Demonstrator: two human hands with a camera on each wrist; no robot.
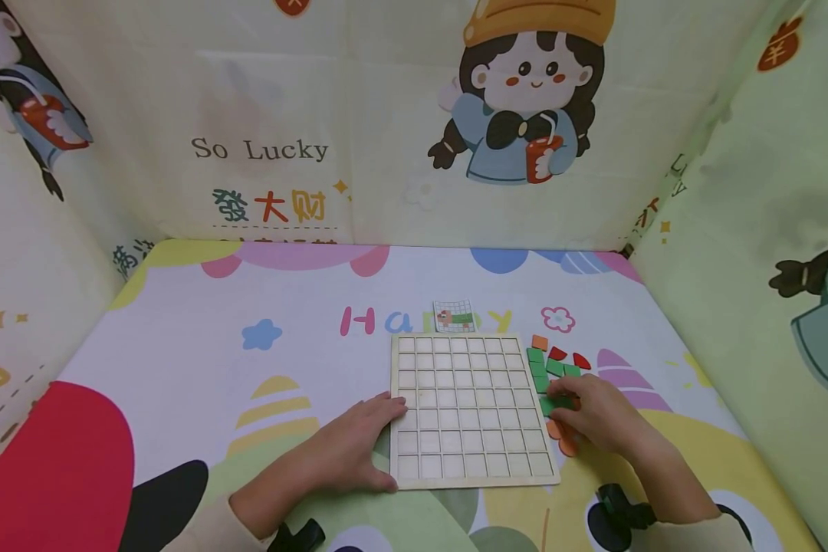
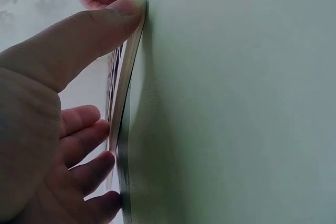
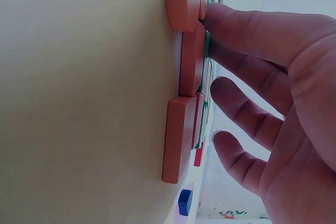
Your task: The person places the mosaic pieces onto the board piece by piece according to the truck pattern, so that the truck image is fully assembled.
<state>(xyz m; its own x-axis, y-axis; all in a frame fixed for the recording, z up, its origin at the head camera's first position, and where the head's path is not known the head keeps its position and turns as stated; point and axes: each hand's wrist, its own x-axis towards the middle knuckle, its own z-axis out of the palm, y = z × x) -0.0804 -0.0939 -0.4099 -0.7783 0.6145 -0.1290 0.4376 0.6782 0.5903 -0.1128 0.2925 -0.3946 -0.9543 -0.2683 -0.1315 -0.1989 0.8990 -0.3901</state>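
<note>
A pale wooden board (image 1: pixel 474 484) divided into a grid of square cells lies flat in front of me. My left hand (image 1: pixel 355 441) rests along its left side, fingertips at the edge and the thumb (image 2: pixel 123 17) against the near-left corner. At the board's right side, my right hand (image 1: pixel 596 414) pinches a green tile (image 1: pixel 547 406) between thumb and index finger, low over a cluster of pieces. Around it lie more green tiles (image 1: pixel 537 366), orange rounded pieces (image 1: pixel 566 446) and red pieces (image 1: pixel 581 360). The right palm hides some pieces in the head view.
A small picture card (image 1: pixel 454 315) with a grid and a coloured figure lies just beyond the board. An orange square tile (image 1: pixel 540 343) sits at the far end of the cluster. Printed cloth covers the table (image 1: pixel 179 360), and patterned walls (image 1: pixel 386 100) enclose it.
</note>
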